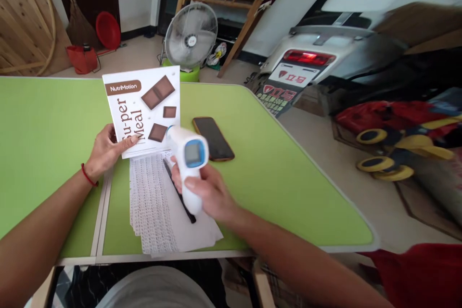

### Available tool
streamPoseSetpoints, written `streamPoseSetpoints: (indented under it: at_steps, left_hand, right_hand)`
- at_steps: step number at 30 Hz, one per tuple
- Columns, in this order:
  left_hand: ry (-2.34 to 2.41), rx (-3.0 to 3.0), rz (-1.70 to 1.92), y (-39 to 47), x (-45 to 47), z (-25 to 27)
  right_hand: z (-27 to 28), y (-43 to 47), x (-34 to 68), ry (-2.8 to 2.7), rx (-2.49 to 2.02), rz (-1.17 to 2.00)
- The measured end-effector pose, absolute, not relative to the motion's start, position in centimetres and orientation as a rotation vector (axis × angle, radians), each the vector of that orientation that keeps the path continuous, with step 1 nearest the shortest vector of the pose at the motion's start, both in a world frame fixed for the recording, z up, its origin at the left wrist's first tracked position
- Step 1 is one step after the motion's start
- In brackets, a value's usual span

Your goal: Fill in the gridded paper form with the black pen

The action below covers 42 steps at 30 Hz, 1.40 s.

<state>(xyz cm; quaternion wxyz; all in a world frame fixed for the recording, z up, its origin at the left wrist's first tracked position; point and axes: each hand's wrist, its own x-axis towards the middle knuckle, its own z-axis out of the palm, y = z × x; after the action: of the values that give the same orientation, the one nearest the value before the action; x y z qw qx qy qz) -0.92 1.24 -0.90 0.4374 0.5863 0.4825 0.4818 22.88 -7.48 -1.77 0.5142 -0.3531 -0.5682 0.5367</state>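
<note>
My left hand [105, 150] holds a white "NutriMotion Super Meal" box [144, 106] upright on the green table [288, 173], thumb on its front. My right hand [207, 192] grips a white and blue handheld scanner gun [187, 163], its head aimed at the box's lower right corner. Under both lies a stack of printed paper sheets [159, 211] with a black pen [178, 192] on top. A black phone [212, 138] in a brown case lies flat just right of the box.
A floor fan [190, 34] stands beyond the table's far edge. A white scooter [325, 43] is parked at the right, with red and yellow toys [393, 139] on the floor. A red dustpan and broom [86, 43] lean at the back left.
</note>
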Motion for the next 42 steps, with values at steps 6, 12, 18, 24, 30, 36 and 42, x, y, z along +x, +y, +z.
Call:
streamPoseSetpoints:
  at_steps: [6,12,18,24,30,36,42]
  left_hand:
    - [1.245,1.51,1.059,0.6,-0.2,-1.0]
    - [1.202,1.515,1.03,1.0,-0.3,-0.6]
    - [1.223,1.552,1.008,0.9,-0.4,-0.5]
    - [1.209,1.537,1.019,1.0,-0.4,-0.7]
    - [1.248,1.568,1.0,1.1,-0.5,-0.8]
    - [1.236,1.587,0.996,1.1,-0.7,-1.0]
    - [1.216,1.603,1.014,1.3,-0.8,-1.1]
  right_hand:
    - [-3.2,-7.4,20.9,-1.223,-0.888,1.385]
    - [-3.8,-7.1,20.8,-1.199,-0.912,1.434]
    - [-3.6,-7.3,20.8,-1.262,-0.923,1.457]
    - [-3.7,-7.2,20.9,-1.302,-0.934,1.419]
    - [-3.4,-7.2,20.8,-1.299,-0.934,1.417]
    - [-3.5,-7.1,21.0,-1.287,-0.958,1.42]
    - [-3.4,-7.1,21.1,-1.289,-0.956,1.415]
